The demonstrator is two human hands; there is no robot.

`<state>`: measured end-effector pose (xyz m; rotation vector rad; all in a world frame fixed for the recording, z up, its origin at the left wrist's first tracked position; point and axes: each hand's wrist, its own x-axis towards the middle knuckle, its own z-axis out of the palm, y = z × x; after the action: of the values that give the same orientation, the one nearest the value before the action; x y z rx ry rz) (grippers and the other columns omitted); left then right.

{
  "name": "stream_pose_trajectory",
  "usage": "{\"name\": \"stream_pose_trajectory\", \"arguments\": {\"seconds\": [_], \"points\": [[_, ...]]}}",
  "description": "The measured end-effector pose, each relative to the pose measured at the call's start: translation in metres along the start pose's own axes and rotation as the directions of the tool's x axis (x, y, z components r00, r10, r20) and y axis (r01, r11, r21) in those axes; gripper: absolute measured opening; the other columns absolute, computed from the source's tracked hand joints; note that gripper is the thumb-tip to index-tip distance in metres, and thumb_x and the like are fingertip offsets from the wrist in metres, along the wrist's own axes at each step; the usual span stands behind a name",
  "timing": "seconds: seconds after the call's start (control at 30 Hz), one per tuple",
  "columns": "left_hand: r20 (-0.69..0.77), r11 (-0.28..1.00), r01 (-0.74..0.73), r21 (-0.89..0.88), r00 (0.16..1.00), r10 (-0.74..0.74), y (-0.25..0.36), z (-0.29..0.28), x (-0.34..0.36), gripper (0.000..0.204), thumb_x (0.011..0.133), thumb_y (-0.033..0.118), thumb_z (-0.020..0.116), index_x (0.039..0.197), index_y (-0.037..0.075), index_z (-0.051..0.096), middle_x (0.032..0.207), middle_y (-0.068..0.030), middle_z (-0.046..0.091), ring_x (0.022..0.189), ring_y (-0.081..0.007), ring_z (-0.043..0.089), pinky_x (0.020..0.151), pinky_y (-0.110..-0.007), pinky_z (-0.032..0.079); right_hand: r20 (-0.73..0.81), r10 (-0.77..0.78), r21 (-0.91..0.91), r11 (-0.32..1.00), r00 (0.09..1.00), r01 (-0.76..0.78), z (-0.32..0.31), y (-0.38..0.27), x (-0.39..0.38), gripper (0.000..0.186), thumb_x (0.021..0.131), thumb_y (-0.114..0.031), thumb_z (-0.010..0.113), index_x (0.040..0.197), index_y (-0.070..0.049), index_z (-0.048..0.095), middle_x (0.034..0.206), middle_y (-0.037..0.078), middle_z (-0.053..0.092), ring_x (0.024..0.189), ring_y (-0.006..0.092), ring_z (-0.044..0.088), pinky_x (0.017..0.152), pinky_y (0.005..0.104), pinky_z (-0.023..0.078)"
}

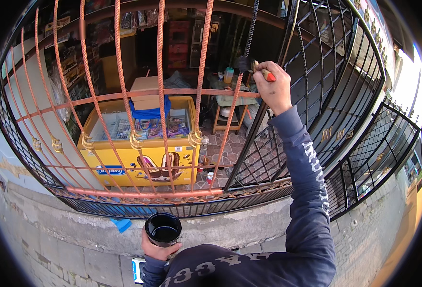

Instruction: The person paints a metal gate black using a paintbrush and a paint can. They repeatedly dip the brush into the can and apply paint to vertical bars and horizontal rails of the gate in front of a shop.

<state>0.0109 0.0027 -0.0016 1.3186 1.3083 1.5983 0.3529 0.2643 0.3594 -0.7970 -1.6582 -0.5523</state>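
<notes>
My right hand (274,87) is raised and closed on a paintbrush with an orange handle (267,74); its dark bristles (244,63) touch a twisted bar of the metal grille (160,91). Most grille bars are orange-red, while the bar by the brush and the panels to the right are black. My left hand (156,248) holds a small round can of black paint (163,228) low, close to my chest, in front of the concrete ledge.
Behind the grille stands a yellow chest freezer (139,155) with a cardboard box on top, a wooden stool (227,117) with bottles, and shop shelves. A black gate panel (349,110) stands at the right. A concrete ledge (249,222) runs under the grille.
</notes>
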Motion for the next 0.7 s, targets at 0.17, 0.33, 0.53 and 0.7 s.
{"name": "stream_pose_trajectory", "arguments": {"seconds": [0.17,0.33,0.53,0.7], "points": [[-0.012,0.999,0.037,0.001,0.999,-0.037,0.001,0.000,-0.004,0.111,0.046,0.017,0.105,0.139,-0.001,0.047,0.126,-0.0152,0.064,0.114,-0.0269,0.066,0.100,-0.041,0.055,0.103,-0.073,0.102,0.993,0.992,0.063,0.009,-0.006,-0.002,0.013,0.084,-0.007,0.071,0.096,-0.004,0.068,0.095,0.016,0.071,0.086,0.0366,0.071,0.077,0.0427,0.058],[-0.047,0.997,0.050,-0.058,0.997,-0.053,-0.003,-0.001,-0.007,0.111,0.046,0.016,0.105,0.139,0.000,0.046,0.127,-0.0149,0.063,0.116,-0.0270,0.065,0.101,-0.040,0.054,-0.083,-0.065,-0.047,0.997,0.994,0.062,0.017,-0.004,0.003,0.014,0.085,-0.011,0.070,0.097,-0.004,0.067,0.097,0.018,0.070,0.084,0.0396,0.071,0.077,0.0459,0.058],[-0.059,0.996,0.076,-0.036,0.995,-0.078,-0.004,-0.009,-0.011,0.111,0.046,0.015,0.104,0.140,0.000,0.046,0.128,-0.0155,0.063,0.116,-0.0272,0.065,0.100,-0.040,0.055,-0.065,-0.052,-0.060,0.997,0.996,0.048,0.014,-0.002,0.014,0.013,0.084,-0.010,0.070,0.096,-0.004,0.068,0.095,0.016,0.071,0.085,0.0380,0.071,0.077,0.0446,0.058],[-0.079,1.000,0.025,0.010,0.997,-0.024,-0.007,-0.011,-0.011,0.111,0.047,0.014,0.104,0.140,0.000,0.045,0.127,-0.0159,0.063,0.115,-0.0273,0.066,0.099,-0.040,0.056,-0.076,-0.015,-0.055,0.998,0.997,0.011,0.015,-0.003,0.026,0.011,0.084,-0.008,0.069,0.095,-0.004,0.070,0.095,0.016,0.071,0.084,0.0365,0.071,0.075,0.0421,0.058]]}}
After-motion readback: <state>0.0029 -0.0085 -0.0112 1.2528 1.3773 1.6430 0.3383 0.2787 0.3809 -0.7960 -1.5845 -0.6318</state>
